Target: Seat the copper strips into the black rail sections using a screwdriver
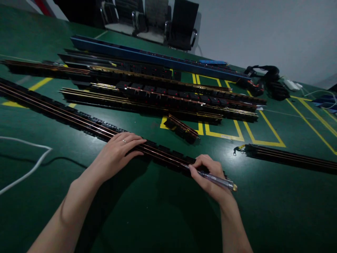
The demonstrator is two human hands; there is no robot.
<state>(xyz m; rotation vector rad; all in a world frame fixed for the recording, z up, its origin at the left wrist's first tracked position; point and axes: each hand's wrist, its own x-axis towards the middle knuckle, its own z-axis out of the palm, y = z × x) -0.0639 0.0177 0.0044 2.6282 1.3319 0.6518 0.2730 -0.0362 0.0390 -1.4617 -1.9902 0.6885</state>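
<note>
A long black rail strip (155, 150) with copper-coloured lines along it slants across the green surface from the far left down to my right hand. My left hand (121, 149) lies over its middle, fingers stretched and thumb apart, pressing on the strip. Between the thumb and fingers of my right hand (207, 172) is a slim pen-like tool (218, 180) with a clear barrel and a gold-coloured end. Its front end points left onto the strip near the right end. The exact tip is too small to make out.
Several similar rail strips (142, 105) lie beyond, with a long blue one (158, 57) behind them. A short rail piece (181, 128) sits nearer. Another strip (295, 158) lies at the right, a white cable (31, 172) at the left. Chairs (181, 24) stand by the wall.
</note>
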